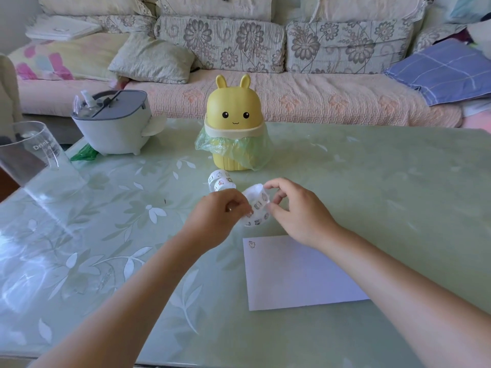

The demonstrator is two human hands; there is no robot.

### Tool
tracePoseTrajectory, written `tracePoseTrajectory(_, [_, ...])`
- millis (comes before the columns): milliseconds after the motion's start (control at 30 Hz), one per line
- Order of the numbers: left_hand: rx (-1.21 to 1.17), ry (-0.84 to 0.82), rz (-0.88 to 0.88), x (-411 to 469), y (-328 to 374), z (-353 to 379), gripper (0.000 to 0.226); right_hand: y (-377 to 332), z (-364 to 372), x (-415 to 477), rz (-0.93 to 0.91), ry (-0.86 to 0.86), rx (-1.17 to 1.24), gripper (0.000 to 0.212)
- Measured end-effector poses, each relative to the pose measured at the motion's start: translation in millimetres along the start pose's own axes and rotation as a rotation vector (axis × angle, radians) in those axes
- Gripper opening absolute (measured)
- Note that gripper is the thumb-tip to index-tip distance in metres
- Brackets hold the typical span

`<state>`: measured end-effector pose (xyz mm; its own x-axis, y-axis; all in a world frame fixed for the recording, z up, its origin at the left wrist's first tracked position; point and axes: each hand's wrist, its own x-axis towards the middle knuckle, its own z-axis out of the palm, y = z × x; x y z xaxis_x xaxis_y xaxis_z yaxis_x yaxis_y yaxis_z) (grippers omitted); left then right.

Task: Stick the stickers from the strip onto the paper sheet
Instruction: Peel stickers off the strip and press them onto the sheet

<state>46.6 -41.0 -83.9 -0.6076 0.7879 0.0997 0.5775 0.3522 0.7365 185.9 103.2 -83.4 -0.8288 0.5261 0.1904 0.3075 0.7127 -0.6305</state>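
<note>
A curled white sticker strip (257,207) with small cartoon stickers is held above the table between both hands. My left hand (216,217) pinches its lower left edge. My right hand (297,208) pinches its right side, fingers curled round the top. The rest of the strip lies coiled (220,180) on the table just behind my left hand. A white paper sheet (297,274) lies flat on the table below my right wrist, with one small sticker (252,244) in its top left corner.
A yellow bunny-shaped bin (233,123) with a green bag stands behind the strip. A grey container (114,123) and a clear measuring cup (29,152) are at the left. The green floral tabletop (372,181) ends at a sofa behind.
</note>
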Motion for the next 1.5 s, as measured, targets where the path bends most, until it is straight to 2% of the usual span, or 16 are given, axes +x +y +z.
tracePoseTrajectory(67, [-0.177, 0.036, -0.103, -1, 4, 1, 0.012, -7, 5, -2, 0.045, 0.042, 0.068, 0.019])
tracePoseTrajectory(167, [-0.430, 0.060, -0.211, -4, 9, 1, 0.015, -22, 13, -4, 0.168, 0.019, 0.380, 0.012])
tracePoseTrajectory(267, [-0.561, 0.014, -0.253, -7, 14, 0, 0.016, -32, 16, -6, 0.244, 0.021, 0.589, 0.016])
tracePoseTrajectory(367, [-0.630, -0.014, -0.273, -7, 16, -1, 0.015, -33, 16, -5, 0.272, 0.061, 0.645, 0.017])
tracePoseTrajectory(500, [-0.598, -0.051, -0.301, -8, 20, -4, 0.018, -27, 15, -2, 0.227, 0.075, 0.582, 0.015])
tracePoseTrajectory(633, [-0.582, -0.056, -0.340, -8, 21, -6, 0.025, -18, 12, -1, 0.095, 0.068, 0.334, 0.015])
tracePoseTrajectory(900, [-0.531, -0.067, -0.418, -10, 23, -2, 0.017, -20, 12, -9, -0.030, 0.138, 0.134, 0.010])
tracePoseTrajectory(1067, [-0.518, 0.001, -0.452, -8, 26, -4, 0.019, -23, 15, -10, -0.082, 0.219, 0.064, 0.014])
tracePoseTrajectory(1267, [-0.473, -0.060, -0.466, -7, 26, -5, 0.023, -23, 17, -11, -0.159, 0.231, 0.030, 0.015])
tracePoseTrajectory(1500, [-0.472, -0.010, -0.464, -6, 23, -1, 0.023, -20, 21, -10, -0.209, 0.255, -0.017, 0.018])
